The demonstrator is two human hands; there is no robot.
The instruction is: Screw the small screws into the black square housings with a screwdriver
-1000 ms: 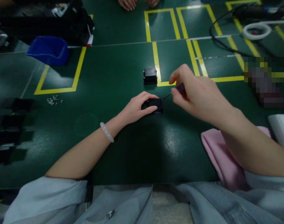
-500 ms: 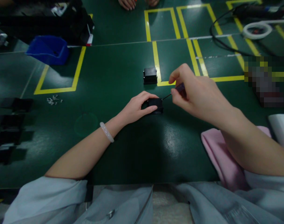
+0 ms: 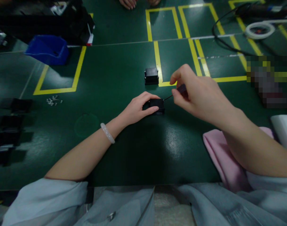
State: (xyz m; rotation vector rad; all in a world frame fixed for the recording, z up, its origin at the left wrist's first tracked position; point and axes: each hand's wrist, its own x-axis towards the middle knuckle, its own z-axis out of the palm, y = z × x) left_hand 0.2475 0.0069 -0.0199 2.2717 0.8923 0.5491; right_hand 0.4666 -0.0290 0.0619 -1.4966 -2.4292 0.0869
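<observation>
My left hand [image 3: 140, 108] grips a small black box-shaped part [image 3: 157, 103] on the green table, fingers over its far side and thumb across its near edge. In my right hand [image 3: 195, 91] is a screwdriver [image 3: 181, 89] with a dark handle and thin shaft. The shaft slants down to the left, and its tip meets the right side of the black part; any screw there is too small to make out. A second black box-shaped part [image 3: 151, 76] stands just beyond, apart from both hands.
Small loose screws [image 3: 54, 100] lie to the left, near a blue bin [image 3: 48, 50]. Several dark parts [image 3: 10, 122] sit at the left edge. A pink cloth [image 3: 219, 147] lies under my right forearm. Another person's hand [image 3: 128, 3] rests at the far edge.
Almost nothing differs. Both hands keep their places on the black part and the screwdriver; the view has shifted very slightly.
</observation>
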